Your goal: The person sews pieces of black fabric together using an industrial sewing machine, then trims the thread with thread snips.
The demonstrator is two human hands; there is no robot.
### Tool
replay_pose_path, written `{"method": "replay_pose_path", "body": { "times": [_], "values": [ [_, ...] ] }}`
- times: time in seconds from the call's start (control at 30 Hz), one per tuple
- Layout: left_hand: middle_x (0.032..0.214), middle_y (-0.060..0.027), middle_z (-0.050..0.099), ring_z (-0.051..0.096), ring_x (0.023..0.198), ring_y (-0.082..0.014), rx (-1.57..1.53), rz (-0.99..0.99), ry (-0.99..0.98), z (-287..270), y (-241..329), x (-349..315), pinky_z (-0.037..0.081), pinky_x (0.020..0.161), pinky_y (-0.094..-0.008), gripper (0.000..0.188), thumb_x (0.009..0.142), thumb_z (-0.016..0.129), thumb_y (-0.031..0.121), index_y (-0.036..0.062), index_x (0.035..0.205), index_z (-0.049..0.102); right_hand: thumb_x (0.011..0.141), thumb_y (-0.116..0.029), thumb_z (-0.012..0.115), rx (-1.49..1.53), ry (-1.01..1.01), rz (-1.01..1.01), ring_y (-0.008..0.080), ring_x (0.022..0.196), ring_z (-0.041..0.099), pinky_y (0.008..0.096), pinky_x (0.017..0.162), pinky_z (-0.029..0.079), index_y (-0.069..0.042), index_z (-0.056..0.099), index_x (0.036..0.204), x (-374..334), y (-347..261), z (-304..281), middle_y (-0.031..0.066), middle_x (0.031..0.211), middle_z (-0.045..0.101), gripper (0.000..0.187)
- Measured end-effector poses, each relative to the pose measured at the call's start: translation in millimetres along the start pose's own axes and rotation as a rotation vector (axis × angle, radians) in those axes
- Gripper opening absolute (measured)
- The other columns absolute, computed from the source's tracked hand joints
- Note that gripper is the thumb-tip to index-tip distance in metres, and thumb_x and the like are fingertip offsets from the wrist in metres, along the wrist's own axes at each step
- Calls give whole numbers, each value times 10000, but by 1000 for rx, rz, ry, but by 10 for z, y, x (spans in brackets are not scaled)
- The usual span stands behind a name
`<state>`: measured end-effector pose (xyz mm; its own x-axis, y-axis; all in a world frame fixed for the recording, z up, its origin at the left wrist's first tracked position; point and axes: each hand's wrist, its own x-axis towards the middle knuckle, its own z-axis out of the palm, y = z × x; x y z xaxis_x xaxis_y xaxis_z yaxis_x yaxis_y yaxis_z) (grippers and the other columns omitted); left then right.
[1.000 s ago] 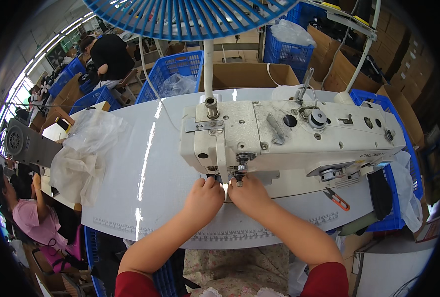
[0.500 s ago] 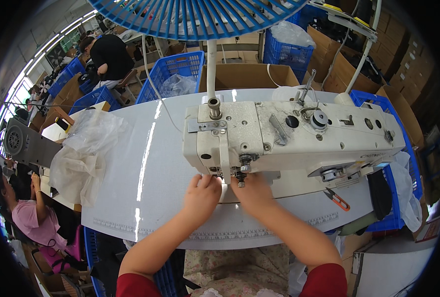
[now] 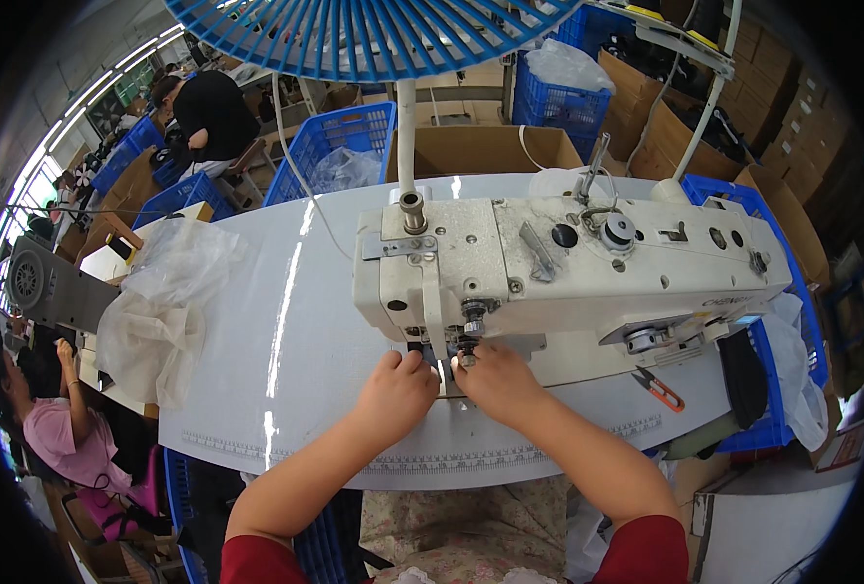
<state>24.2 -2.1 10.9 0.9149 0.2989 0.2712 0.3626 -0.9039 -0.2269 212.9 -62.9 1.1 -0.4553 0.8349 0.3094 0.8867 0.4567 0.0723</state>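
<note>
A white industrial sewing machine (image 3: 578, 258) stands across the table, its needle area between my two hands. My left hand (image 3: 399, 391) is closed just left of the presser foot, its fingers curled with the tips pressed together. On the other side, my right hand (image 3: 498, 382) is closed near the needle bar, partly behind a metal knob (image 3: 468, 350). A small dark patch shows above my left fingers, too little to name. Whatever the fingers pinch is hidden. Thread snips (image 3: 660, 389) with orange handles lie right of my right hand.
A ruler strip (image 3: 422, 457) runs along the front of the white table (image 3: 228, 360). Clear plastic sheeting (image 3: 164, 311) is heaped at left. A blue fan guard (image 3: 374, 39) hangs overhead. Blue crates (image 3: 349, 131) and a cardboard box (image 3: 486, 149) stand behind. Two people sit working at left.
Both hands have drawn a little back from the needle toward me, the left also slightly right. More of the area under the machine head shows. The whole view has shifted slightly.
</note>
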Motion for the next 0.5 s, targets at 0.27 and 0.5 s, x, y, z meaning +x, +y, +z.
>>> {"method": "replay_pose_path", "body": {
  "times": [0.27, 0.5],
  "values": [
    [709, -1, 554, 519, 813, -179, -88, -50, 25, 88, -35, 52, 411, 693, -306, 41, 686, 603, 122, 99, 670, 573, 719, -98, 605, -18, -12, 51, 240, 790, 608, 337, 667, 514, 2, 640, 884, 63, -79, 81, 72, 835, 619, 196],
    [749, -14, 588, 545, 867, -187, -62, -45, -9, 134, -112, 62, 452, 771, -306, 46, 681, 613, 115, 79, 704, 598, 738, -102, 600, -111, 25, 18, 233, 769, 619, 347, 707, 514, -14, 643, 872, 86, -58, 70, 64, 816, 626, 166]
  ]
}}
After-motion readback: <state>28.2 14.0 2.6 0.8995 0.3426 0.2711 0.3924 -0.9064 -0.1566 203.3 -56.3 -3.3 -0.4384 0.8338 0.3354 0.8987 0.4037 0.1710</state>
